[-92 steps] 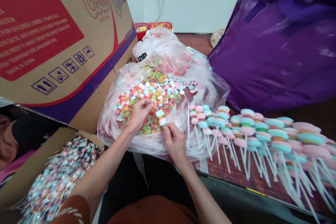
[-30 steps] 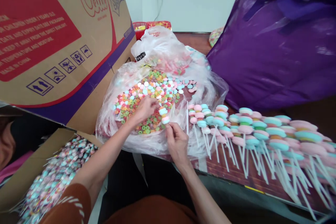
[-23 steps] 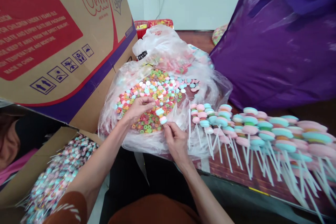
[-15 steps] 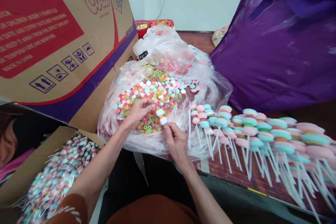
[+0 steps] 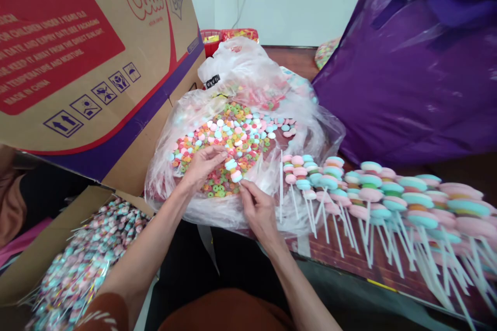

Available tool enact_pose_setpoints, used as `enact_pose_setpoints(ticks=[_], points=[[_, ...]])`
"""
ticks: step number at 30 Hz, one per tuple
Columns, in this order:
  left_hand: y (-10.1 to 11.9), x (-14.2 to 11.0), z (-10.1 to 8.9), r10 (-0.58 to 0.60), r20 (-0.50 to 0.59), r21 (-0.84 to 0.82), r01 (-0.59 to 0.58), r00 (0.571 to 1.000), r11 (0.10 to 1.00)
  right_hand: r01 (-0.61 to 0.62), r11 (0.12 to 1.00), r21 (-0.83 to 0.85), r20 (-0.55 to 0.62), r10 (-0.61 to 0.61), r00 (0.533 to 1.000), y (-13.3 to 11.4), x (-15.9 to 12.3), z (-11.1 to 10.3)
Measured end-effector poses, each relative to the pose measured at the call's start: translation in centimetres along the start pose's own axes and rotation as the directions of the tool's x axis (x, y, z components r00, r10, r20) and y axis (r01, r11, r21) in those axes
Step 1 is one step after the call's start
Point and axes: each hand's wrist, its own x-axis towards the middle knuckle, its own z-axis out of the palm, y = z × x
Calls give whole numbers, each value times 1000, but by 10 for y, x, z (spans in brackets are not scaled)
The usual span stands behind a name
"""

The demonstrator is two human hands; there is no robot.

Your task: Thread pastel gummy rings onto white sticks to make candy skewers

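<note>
My right hand [image 5: 257, 206] pinches the thin white stick of a candy lollipop [image 5: 233, 170]. Its stack has pale blue, yellow-orange and pinkish-white pieces and leans a little to the left. Just above and left of the stack's top is my left hand [image 5: 206, 164], thumb and fingertips pressed together; what they hold, if anything, is too small to make out. Beneath both hands, loose ring candies [image 5: 221, 186] in green, orange and red mix with pastel candy discs [image 5: 217, 134] on an opened clear plastic bag [image 5: 163, 181].
Many stacked candy lollipops [image 5: 370, 181] lie in rows on the dark red table [image 5: 330, 253] at right. A large carton [image 5: 116, 46] stands at left, above an open box [image 5: 135, 201] of wrapped candies. A purple bag [image 5: 396, 88] stands behind the lollipops.
My right hand and the lollipop have shifted slightly left, and the stack tilts a little more. My left hand has moved slightly left and stays close to its top.
</note>
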Motion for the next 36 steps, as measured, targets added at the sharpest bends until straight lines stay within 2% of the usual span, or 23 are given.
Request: enact_pose_setpoints(ticks=[2,6,9,14,17,21,24,26,27,28,30,31,33,34,36], points=[[-1,-1,-1,-113,13,-85,114,993,990,2,1000,-12,-2,-2,1000,-2,0,-1],[1,-4,-2,-319,24,-243,315,947,917,62,997,-54,-15,-63,998,-6,0,-3],[3,-10,2,-392,49,-312,387,919,868,138,988,-74,-28,-141,990,-8,0,-2],[1,-21,20,-454,110,-344,462,884,817,213,972,-98,-50,-219,974,-9,-2,1],[-3,-28,29,-456,93,-351,457,885,817,215,967,-140,-86,-228,970,-9,-4,2],[-10,-32,35,-385,91,-297,394,918,870,157,976,-153,-138,-179,974,-7,-4,1],[-10,-19,31,-278,53,-102,282,959,954,83,987,-139,-168,-107,980,-5,-1,-1],[-6,0,24,-100,-56,149,107,993,983,37,992,-124,-182,-59,982,-3,0,-3],[-3,12,20,42,-111,302,-6,993,953,21,993,-119,-186,-43,982,-2,0,-3],[0,25,16,196,-133,468,-113,972,877,12,993,-116,-188,-34,982,-2,0,-3],[5,49,9,425,-58,751,-241,903,614,10,993,-117,-185,-31,982,-2,0,-3],[6,60,7,478,-9,830,-260,878,494,12,993,-121,-181,-33,983,-2,0,-3],[6,76,6,502,75,914,-260,862,310,16,992,-128,-170,-38,985,-3,0,-3],[5,83,7,491,98,934,-250,865,255,18,991,-130,-166,-39,985,-3,0,-3],[1,91,8,479,102,954,-222,872,201,17,991,-133,-161,-39,986,-3,0,-3]])
